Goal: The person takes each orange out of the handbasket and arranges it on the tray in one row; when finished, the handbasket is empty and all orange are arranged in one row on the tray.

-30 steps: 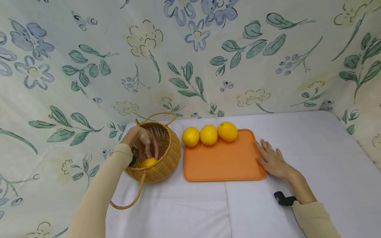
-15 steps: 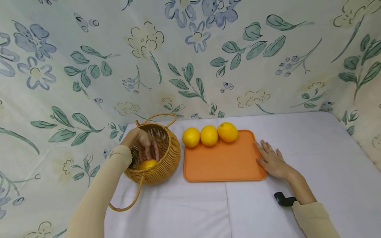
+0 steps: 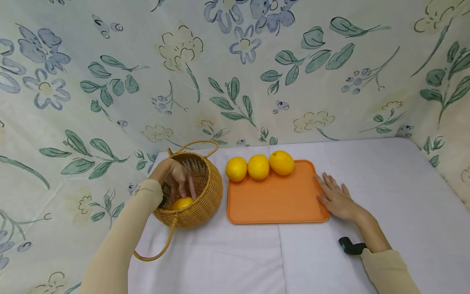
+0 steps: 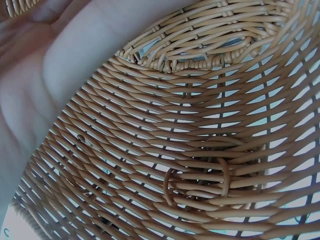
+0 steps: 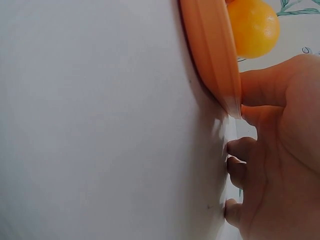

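My left hand [image 3: 180,177] reaches down into a wicker basket [image 3: 207,196] tipped toward me at the left of the table. Its fingers hold an orange [image 3: 182,203] at the basket's lower rim; the hand hides part of it. In the left wrist view only the palm [image 4: 75,60] and the woven inner wall [image 4: 165,135] show, not the fruit. My right hand [image 3: 339,200] lies with fingers extended at the right edge of an orange tray [image 3: 277,202]. In the right wrist view, its thumb [image 5: 265,87] touches the tray's rim and the other fingertips rest on the tablecloth.
Three oranges [image 3: 258,166] stand in a row along the tray's back left edge. One basket handle [image 3: 161,251] hangs toward the front, the other [image 3: 194,142] stands up behind. A floral cloth [image 3: 235,81] backs the white-covered table [image 3: 235,257].
Hardly anything differs. The whole view shifts slightly, while both hands keep their places at the basket and the tray.
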{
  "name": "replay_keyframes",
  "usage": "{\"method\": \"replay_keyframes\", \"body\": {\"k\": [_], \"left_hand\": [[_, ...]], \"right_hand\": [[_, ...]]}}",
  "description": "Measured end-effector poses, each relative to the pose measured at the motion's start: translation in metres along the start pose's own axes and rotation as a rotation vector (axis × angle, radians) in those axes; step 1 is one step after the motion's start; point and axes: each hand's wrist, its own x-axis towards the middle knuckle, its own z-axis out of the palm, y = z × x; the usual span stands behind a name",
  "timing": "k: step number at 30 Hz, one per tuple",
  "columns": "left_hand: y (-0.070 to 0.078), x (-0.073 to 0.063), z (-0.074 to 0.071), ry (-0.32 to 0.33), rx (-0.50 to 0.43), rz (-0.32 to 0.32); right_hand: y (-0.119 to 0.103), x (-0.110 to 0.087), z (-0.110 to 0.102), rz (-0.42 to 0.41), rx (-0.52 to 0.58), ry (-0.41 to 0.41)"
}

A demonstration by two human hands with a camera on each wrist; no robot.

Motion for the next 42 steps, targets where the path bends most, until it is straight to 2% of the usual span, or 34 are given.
{"method": "replay_keyframes", "body": {"k": [9,17,21,31,37,42], "left_hand": [[-0.002,0.000,0.004,0.004,-0.032,-0.009],[-0.002,0.001,0.011,0.036,0.016,-0.020],[-0.003,0.001,0.013,0.040,0.005,-0.023],[-0.017,-0.003,0.007,0.051,-0.022,0.014],[-0.011,-0.011,0.011,0.065,-0.013,-0.017],[-0.004,-0.010,0.018,0.053,0.017,-0.047]], "right_hand": [[0.000,0.001,0.000,0.007,-0.002,-0.006],[-0.001,0.001,0.000,0.014,-0.011,-0.007],[-0.001,0.001,0.000,0.013,-0.008,-0.008],[0.000,0.001,0.001,0.010,-0.007,-0.008],[0.000,0.002,0.000,0.016,-0.017,-0.011],[0.000,0.002,0.001,0.015,-0.017,-0.012]]}}
